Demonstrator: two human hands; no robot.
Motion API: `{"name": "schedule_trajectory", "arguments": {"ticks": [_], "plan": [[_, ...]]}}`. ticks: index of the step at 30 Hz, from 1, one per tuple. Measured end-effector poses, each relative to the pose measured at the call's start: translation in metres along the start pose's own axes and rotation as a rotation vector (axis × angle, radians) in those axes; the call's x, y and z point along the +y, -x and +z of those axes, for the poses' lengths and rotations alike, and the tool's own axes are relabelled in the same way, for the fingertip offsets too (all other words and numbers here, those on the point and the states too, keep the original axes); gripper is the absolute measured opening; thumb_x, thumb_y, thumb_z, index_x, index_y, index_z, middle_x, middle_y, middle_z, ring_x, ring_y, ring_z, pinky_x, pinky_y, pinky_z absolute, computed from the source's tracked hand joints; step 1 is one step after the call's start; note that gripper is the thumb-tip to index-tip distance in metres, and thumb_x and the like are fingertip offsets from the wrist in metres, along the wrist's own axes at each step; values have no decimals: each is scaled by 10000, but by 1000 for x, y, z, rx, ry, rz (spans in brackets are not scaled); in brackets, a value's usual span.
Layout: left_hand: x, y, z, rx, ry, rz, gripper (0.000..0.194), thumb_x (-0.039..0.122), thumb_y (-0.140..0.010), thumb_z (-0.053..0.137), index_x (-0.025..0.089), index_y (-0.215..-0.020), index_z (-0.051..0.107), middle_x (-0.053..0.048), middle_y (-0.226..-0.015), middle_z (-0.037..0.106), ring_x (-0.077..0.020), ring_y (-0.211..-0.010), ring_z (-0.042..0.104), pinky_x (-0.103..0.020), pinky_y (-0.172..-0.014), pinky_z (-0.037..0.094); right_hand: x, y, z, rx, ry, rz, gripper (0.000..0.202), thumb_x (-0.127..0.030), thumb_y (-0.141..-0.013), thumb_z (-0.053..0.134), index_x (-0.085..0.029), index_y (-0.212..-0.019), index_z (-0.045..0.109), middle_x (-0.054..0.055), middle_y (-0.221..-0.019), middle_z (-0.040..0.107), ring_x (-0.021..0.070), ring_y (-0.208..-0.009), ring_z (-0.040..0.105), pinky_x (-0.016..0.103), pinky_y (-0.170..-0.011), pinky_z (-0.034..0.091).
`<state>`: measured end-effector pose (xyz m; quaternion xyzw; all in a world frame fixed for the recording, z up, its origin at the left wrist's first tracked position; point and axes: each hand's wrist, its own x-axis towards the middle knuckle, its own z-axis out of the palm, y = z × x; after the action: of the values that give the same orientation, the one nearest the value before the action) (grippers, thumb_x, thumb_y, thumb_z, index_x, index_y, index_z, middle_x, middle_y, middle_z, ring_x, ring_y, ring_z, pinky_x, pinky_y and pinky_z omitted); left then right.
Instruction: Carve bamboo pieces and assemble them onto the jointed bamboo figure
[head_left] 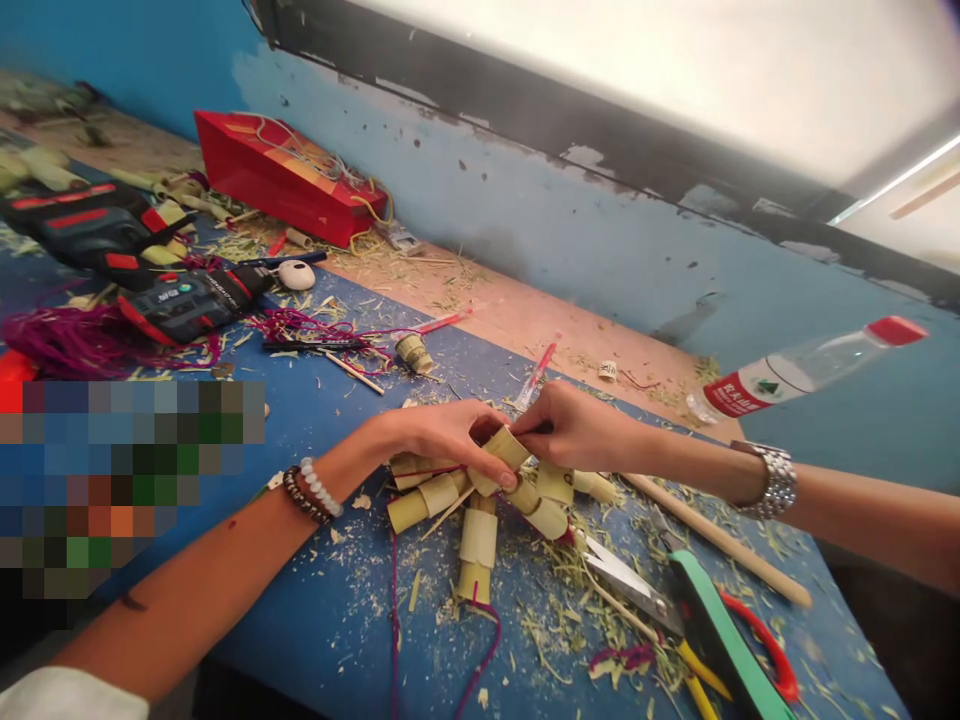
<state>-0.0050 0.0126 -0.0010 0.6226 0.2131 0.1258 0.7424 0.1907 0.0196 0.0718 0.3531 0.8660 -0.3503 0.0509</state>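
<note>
2 hands meet over the blue table (315, 620): the left hand (454, 437) grasps a bamboo tube (506, 447) between thumb and fingers; the right hand (574, 425) pinches tightly at its upper end, on what I cannot tell. A slipping pull could nick skin on the nearby scissors (626, 580).

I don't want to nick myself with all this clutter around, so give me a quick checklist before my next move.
1. Left hand supports the bamboo tube: ok, the thumb lies along it.
2. Right hand has a firm pinch: cannot tell, its fingertips are at the tube's upper end but their hold is hidden.
3. Scissors point away from the work: not ok, the blades point toward the bamboo pieces.
4. Purple thread tucked in: not ok, strands trail loose.
5. Bottle capped: ok.
</note>
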Motion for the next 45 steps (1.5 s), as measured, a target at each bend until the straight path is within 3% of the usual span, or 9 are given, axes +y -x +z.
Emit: {"name": "schedule_trajectory", "arguments": {"ticks": [13,20,24,28,35,45], "plan": [[-2,1,0,7,-100,38,358,417,-743,808,165,-948,659,-18,-861,638,-156,-763,577,-287,-678,446,-5,8,-1,22,62,-43,249,-138,-810,521,-135,-717,752,22,-552,564,117,-584,254,309,-534,246],[0,2,-2,-5,-108,20,388,438,-742,809,160,-975,669,-37,-915,680,-165,-799,617,-281,-698,479,12,-9,-20,-270,-162,-29,265,-318,-887,586,-128,-851,769,-42,-609,437,81,-565,276,253,-493,222],[-2,2,-3,8,-158,35,390,455,-723,824,168,-945,679,-23,-879,678,-159,-769,615,-267,-662,468,17,-17,-19,-388,-213,-49,232,-234,-866,578,-124,-686,675,-58,-592,356,68,-550,266,235,-482,224],[-6,-1,-2,7,-119,36,374,450,-708,838,163,-874,664,-23,-841,668,-161,-738,608,-272,-633,466,11,-18,-14,-313,-94,-72,197,-103,-777,526,-145,-585,548,-67,-589,265,70,-556,218,240,-472,187],[-6,-2,1,26,-55,30,390,483,-725,818,152,-856,659,-5,-773,611,-139,-677,550,-265,-598,429,9,-20,-6,-291,-174,10,213,-201,-777,515,-135,-611,631,-55,-586,249,90,-568,222,248,-463,182],[-5,-3,3,59,-40,29,349,472,-765,773,185,-855,594,35,-736,529,-129,-662,477,-263,-582,360,19,-21,-4,-233,-175,-106,260,-126,-729,495,-175,-492,400,-70,-521,218,79,-527,185,259,-445,161]]}}
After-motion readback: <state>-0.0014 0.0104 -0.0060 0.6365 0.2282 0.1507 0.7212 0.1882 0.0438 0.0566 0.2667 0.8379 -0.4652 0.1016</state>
